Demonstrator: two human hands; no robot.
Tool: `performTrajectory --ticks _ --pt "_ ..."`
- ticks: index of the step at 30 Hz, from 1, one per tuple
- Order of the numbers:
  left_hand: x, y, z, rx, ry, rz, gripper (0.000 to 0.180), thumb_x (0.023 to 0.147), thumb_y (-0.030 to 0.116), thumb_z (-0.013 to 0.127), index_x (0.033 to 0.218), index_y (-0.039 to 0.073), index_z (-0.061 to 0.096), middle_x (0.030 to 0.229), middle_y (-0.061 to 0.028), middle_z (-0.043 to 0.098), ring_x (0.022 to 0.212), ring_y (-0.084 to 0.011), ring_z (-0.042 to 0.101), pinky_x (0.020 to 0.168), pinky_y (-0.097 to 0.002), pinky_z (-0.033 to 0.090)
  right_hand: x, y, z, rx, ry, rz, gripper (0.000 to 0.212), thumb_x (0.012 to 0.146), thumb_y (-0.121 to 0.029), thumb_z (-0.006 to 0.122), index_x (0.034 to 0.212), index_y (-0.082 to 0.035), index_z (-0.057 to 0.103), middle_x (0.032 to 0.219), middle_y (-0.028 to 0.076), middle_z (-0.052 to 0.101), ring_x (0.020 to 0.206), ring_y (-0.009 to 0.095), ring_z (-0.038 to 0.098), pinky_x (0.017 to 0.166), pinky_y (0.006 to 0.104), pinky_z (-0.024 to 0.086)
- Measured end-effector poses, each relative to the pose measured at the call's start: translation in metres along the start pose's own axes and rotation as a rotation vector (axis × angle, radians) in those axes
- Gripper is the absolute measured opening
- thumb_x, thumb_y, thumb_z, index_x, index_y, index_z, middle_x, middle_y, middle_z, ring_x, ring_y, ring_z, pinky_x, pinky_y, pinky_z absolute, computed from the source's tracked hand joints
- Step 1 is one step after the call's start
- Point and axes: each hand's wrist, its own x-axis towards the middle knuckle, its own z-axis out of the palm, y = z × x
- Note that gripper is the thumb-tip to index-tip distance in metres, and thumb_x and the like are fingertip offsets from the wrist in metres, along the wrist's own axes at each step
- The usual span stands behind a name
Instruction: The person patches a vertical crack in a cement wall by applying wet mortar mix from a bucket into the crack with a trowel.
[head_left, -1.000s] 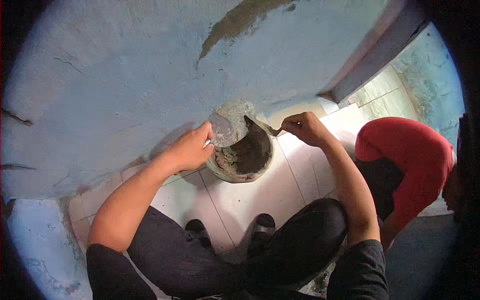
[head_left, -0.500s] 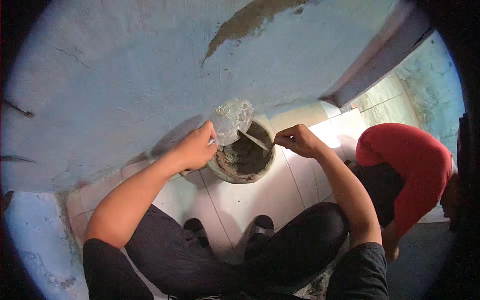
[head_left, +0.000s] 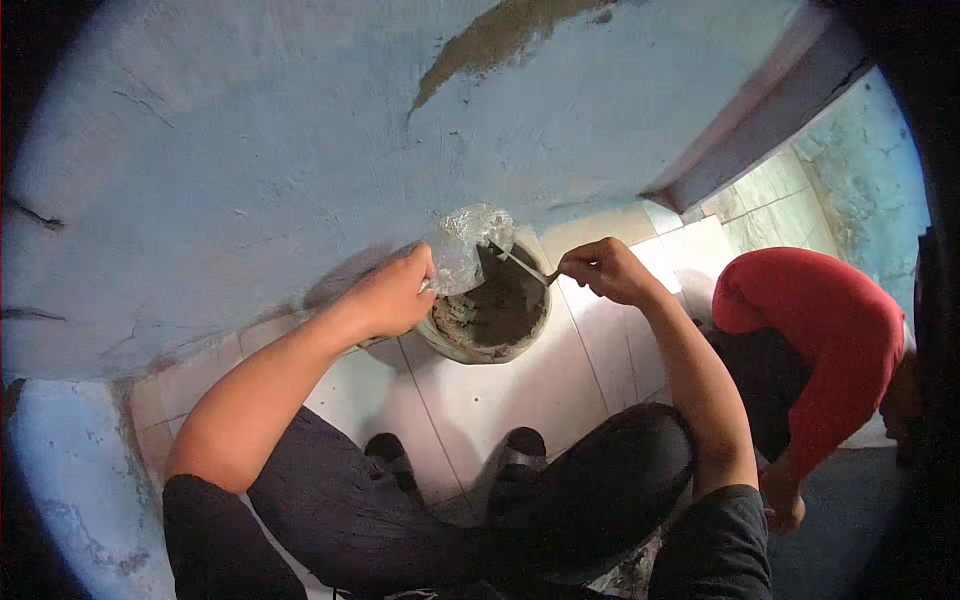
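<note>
Below my hands stands a round bucket (head_left: 455, 348) of grey wet mortar (head_left: 505, 312), with mortar smeared round its inner wall. My left hand (head_left: 402, 290) is closed on the gathered end of a clear, crinkled plastic bag (head_left: 463, 250). The bag hangs over the bucket's left and far side, hiding that part of the rim. In my closed right hand (head_left: 608, 272), at the bucket's right rim, is a small trowel (head_left: 526, 266) with a thin pale metal blade. Its tip reaches to the bag's right edge; whether it touches the bag I cannot tell.
A blue plaster wall (head_left: 290, 130) with a brown mortar patch (head_left: 490, 45) rises just beyond the bucket. White floor tiles (head_left: 450, 400) lie under it. Close on my right crouches a person in a red sleeve (head_left: 840, 330). A doorway opening (head_left: 765, 190) lies at far right.
The trowel has turned so its blade shows thinner, and my right hand has shifted slightly right and up. The bag has crumpled and moved a little right. The other person's hand shows more.
</note>
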Motion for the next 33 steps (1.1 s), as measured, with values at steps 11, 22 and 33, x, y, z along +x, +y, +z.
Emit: performTrajectory --ticks 11,22,33 --pt "-0.001 0.019 -0.007 -0.006 -0.046 -0.086 0.028 0.094 0.015 0.062 0.112 0.000 0.047 0.101 -0.0256 0.064 0.098 -0.0430 0.063 0.084 -0.0494 0.048 0.005 0.003 0.014 -0.091 -0.176 -0.028 0.029 0.098 -0.027 0.070 0.113 -0.003 0.077 0.088 0.013 0.077 0.074 0.018 0.068 0.071 0.0366 0.056" --pt "0.009 -0.003 -0.008 -0.019 -0.069 -0.068 0.031 0.094 0.018 0.066 0.114 0.001 0.049 0.103 -0.0219 0.065 0.097 -0.0361 0.064 0.085 -0.0456 0.049 -0.006 -0.006 -0.001 0.635 -0.418 0.324 0.027 0.101 -0.028 0.070 0.086 -0.005 0.072 0.066 0.001 0.059 0.052 0.010 0.050 0.045 0.0277 0.038" --pt "0.022 0.017 -0.007 0.059 -0.295 -0.235 0.039 0.092 0.021 0.065 0.122 -0.003 0.056 0.105 -0.0273 0.069 0.104 -0.0422 0.067 0.091 -0.0459 0.051 0.024 -0.041 -0.089 1.277 -0.342 -0.371 0.039 0.102 -0.043 0.057 0.106 -0.004 0.061 0.075 0.004 0.057 0.058 0.013 0.052 0.048 0.0277 0.041"
